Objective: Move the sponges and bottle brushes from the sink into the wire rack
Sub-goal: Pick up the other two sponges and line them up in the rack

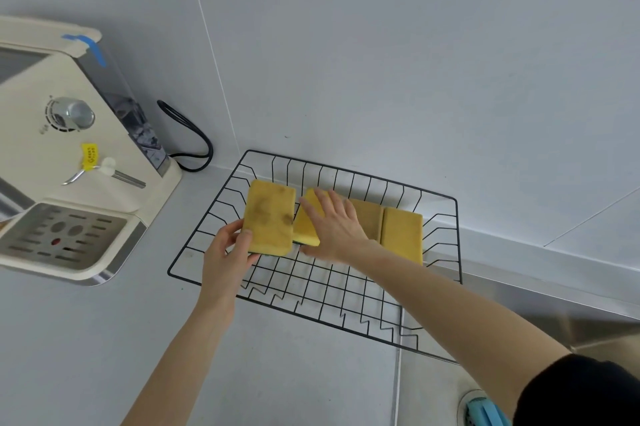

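Note:
A black wire rack (194,254) sits on the pale counter beside the sink. Several yellow sponges lie in a row along its far side. My left hand (227,256) grips the stained leftmost sponge (270,216) by its near left corner, just above the rack's floor. My right hand (334,226) lies flat with spread fingers on the second sponge (304,228), partly hiding it and the darker third sponge (369,218). A fourth sponge (401,235) leans at the right. A blue object (485,410) lies by the sink drain at the bottom right; what it is I cannot tell.
A cream coffee machine (69,162) with a drip tray (65,235) stands at the left, its black cord (194,135) looping against the wall. The steel sink's edge (554,297) runs along the right. The near half of the rack holds nothing.

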The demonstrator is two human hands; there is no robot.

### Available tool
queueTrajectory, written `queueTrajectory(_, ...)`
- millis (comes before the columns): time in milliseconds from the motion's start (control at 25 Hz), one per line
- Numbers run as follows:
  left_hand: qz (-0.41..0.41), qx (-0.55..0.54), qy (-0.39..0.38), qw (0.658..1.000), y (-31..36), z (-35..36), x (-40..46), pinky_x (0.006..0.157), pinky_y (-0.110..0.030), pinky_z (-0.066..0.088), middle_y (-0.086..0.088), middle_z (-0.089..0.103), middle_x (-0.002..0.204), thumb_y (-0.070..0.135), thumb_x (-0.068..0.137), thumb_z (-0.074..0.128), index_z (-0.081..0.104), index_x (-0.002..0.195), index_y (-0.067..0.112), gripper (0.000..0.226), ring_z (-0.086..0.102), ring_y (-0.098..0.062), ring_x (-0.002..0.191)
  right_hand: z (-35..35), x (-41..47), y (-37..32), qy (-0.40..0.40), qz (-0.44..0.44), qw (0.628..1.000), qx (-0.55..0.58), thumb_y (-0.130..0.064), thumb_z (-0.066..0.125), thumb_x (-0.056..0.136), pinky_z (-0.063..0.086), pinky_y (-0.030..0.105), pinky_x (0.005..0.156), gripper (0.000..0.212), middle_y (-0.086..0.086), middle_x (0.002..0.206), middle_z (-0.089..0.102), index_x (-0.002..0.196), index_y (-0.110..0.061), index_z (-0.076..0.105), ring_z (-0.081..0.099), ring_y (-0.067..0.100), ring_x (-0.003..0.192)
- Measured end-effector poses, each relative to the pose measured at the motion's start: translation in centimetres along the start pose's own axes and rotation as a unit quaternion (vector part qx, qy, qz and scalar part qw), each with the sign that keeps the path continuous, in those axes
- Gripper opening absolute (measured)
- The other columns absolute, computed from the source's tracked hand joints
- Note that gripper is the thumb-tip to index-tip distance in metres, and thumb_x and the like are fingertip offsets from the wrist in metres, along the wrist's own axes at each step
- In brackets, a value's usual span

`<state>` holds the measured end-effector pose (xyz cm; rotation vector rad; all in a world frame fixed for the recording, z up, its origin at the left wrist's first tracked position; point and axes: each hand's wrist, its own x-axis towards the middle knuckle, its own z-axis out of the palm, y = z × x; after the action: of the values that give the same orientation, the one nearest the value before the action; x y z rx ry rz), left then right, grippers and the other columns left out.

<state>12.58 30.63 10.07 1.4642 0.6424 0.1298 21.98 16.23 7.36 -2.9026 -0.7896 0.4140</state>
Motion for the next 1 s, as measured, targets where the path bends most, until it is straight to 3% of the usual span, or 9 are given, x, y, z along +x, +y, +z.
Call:
queueTrajectory(120, 0.001, 0.001, 0.001, 1.000, -0.2, -0.1, 0.1, 0.086, -0.030, 0.046, -0.015, 0.054, 0.125, 0.016, 0.090, 0.045, 0.051, 0.118, 0.012, 0.029, 0.056, -0.024, 0.112, 1.6, 0.6, 0.2, 0.001, -0.025, 0.996, -0.090, -0.039, 0.059, 0.085, 0.000, 0.056, 0.117, 0.085, 0.010, 0.159, -0.009, 0.148, -0.031, 0.002, -0.011, 0.037, 0.145)
queueTrajectory(320, -0.002, 0.008, -0.004, 1.000, 0.0, 0.0, 0.2, 0.087, -0.030, 0.046, -0.013, 0.054, 0.123, 0.016, 0.091, 0.044, 0.049, 0.121, 0.011, 0.030, 0.056, -0.023, 0.109, 2.0, 0.3, 0.6, 0.008, -0.008, 0.996, -0.083, -0.026, 0.056, 0.089, 0.006, 0.053, 0.118, 0.077, 0.010, 0.159, -0.006, 0.147, -0.031, 0.007, -0.007, 0.039, 0.145)
queueTrajectory(440, 0.024, 0.054, -0.008, 0.998, 0.3, 0.5, 1.0, 0.084, -0.029, 0.046, -0.008, 0.053, 0.117, 0.017, 0.091, 0.043, 0.047, 0.123, 0.011, 0.033, 0.057, -0.016, 0.096, 2.1, -0.3, 0.8, 0.004, 0.002, 0.997, -0.073, -0.025, 0.054, 0.090, 0.006, 0.052, 0.118, 0.076, 0.010, 0.159, -0.007, 0.148, -0.031, 0.004, -0.007, 0.038, 0.145)
queueTrajectory(560, 0.029, 0.118, -0.015, 0.993, 0.1, 1.1, 3.3, 0.096, -0.041, 0.047, -0.007, 0.052, 0.119, 0.025, 0.088, 0.044, 0.046, 0.125, 0.012, 0.039, 0.055, -0.021, 0.099, 2.2, -0.6, 1.2, 0.015, -0.006, 0.998, -0.056, -0.027, 0.049, 0.092, 0.003, 0.048, 0.119, 0.076, 0.007, 0.160, -0.007, 0.148, -0.027, -0.001, -0.008, 0.034, 0.146)
queueTrajectory(680, 0.003, 0.157, -0.017, 0.988, -0.8, 1.9, 5.4, 0.099, -0.046, 0.044, -0.007, 0.051, 0.112, 0.020, 0.092, 0.038, 0.042, 0.128, 0.007, 0.038, 0.052, -0.021, 0.095, 2.6, -1.0, 2.0, 0.029, -0.021, 0.998, -0.048, -0.029, 0.044, 0.094, -0.001, 0.044, 0.119, 0.074, 0.006, 0.160, -0.009, 0.149, -0.020, -0.005, -0.010, 0.031, 0.146)
queueTrajectory(840, -0.030, 0.178, -0.028, 0.983, -1.7, 3.2, 7.2, 0.096, -0.039, 0.044, -0.011, 0.047, 0.117, 0.015, 0.095, 0.030, 0.038, 0.130, 0.003, 0.038, 0.047, -0.020, 0.098, 3.0, -0.8, 2.5, 0.025, -0.036, 0.998, -0.051, -0.028, 0.042, 0.095, -0.003, 0.044, 0.119, 0.073, 0.008, 0.159, -0.011, 0.148, -0.018, -0.008, -0.012, 0.031, 0.146)
queueTrajectory(960, 0.001, 0.234, -0.028, 0.972, -1.9, 3.8, 7.8, 0.080, -0.030, 0.046, -0.019, 0.045, 0.131, 0.015, 0.096, 0.028, 0.036, 0.133, 0.004, 0.039, 0.052, -0.017, 0.086, 3.0, -0.7, 2.5, 0.024, -0.037, 0.998, -0.051, -0.028, 0.041, 0.096, -0.004, 0.044, 0.119, 0.073, 0.008, 0.159, -0.013, 0.148, -0.018, -0.009, -0.013, 0.031, 0.146)
queueTrajectory(1000, 0.015, 0.261, -0.033, 0.965, -2.0, 3.9, 7.9, 0.084, -0.032, 0.045, -0.020, 0.041, 0.136, 0.016, 0.096, 0.030, 0.032, 0.136, 0.005, 0.041, 0.054, -0.020, 0.094, 3.1, -0.7, 2.5, 0.026, -0.036, 0.998, -0.052, -0.028, 0.040, 0.096, -0.005, 0.044, 0.119, 0.072, 0.008, 0.159, -0.013, 0.148, -0.018, -0.009, -0.014, 0.031, 0.146)
